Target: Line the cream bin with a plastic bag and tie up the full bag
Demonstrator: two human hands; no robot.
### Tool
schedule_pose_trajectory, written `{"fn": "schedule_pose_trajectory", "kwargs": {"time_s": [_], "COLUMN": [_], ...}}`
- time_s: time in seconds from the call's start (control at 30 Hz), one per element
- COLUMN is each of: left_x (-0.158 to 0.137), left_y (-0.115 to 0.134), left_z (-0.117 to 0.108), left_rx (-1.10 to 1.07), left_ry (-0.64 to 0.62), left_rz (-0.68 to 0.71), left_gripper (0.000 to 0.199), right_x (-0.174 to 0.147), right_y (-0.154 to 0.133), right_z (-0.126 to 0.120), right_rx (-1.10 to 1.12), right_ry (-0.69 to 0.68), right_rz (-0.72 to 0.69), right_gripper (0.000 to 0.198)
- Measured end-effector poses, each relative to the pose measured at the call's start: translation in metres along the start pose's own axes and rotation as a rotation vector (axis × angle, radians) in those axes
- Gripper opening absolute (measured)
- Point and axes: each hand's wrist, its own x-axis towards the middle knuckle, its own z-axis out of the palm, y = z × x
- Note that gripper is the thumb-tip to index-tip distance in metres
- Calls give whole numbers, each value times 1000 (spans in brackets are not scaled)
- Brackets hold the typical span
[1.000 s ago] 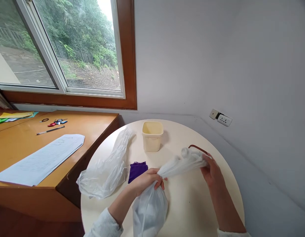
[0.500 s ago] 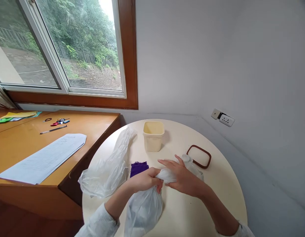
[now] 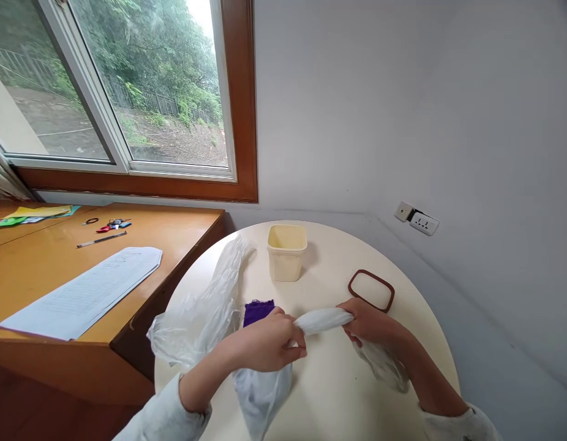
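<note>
A white plastic bag [image 3: 324, 320] is stretched between my two hands above the round table, its middle twisted into a narrow rope. My left hand [image 3: 273, 343] is closed around the bag's neck, and a fuller part of the bag hangs below it. My right hand [image 3: 373, 324] grips the other end, with loose plastic trailing beneath. Just behind my left hand lies a piece of purple cloth [image 3: 258, 311] with a frayed edge, partly hidden. Beyond my right hand rests a brown rectangular frame [image 3: 388, 300].
A cream square tub [image 3: 287, 260] stands at the back of the round table [image 3: 338, 392]. Another crumpled clear plastic bag [image 3: 201, 312] lies on the left. The wooden desk [image 3: 182, 236] at left holds paper sheets [image 3: 88, 291], a pen [image 3: 102, 239] and keys [image 3: 116, 225].
My right hand has moved right and closed on the bag's end, away from my left hand. Between them the plastic is now pulled into a longer twisted strand.
</note>
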Motion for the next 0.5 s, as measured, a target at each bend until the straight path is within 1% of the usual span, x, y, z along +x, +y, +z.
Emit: {"fn": "schedule_pose_trajectory", "kwargs": {"time_s": [0.07,0.13,0.17,0.23,0.3,0.33,0.37,0.43,0.5], "left_x": [0,1,2,6,12,15,18,24,28], "left_y": [10,18,21,23,18,14,10,1,-5], "left_z": [-1,-1,0,4,9,12,15,21,25], "left_rx": [213,361,407,422,342,270,178,-61,-312], "left_ry": [102,182,220,308,413,456,486,519,545], "left_rz": [-51,-120,-153,-193,-217,-234,-252,-274,-250], "left_gripper": [21,26,29,35,42,47,54,66,72], "right_x": [-10,-21,-25,-30,-27,-23,-17,-5,4], "right_y": [-4,-8,-10,-13,-14,-15,-16,-18,-21], "right_z": [-4,0,6,27,58,75,92,120,135], "right_rx": [170,415,562,866,1145,1205,1225,1253,1310], "right_ry": [-99,-228,-291,-392,-436,-494,-524,-544,-543], "right_rz": [-21,-113,-170,-259,-298,-327,-359,-404,-405], "right_gripper": [17,16,14,12,15,17,19,22,26]}}
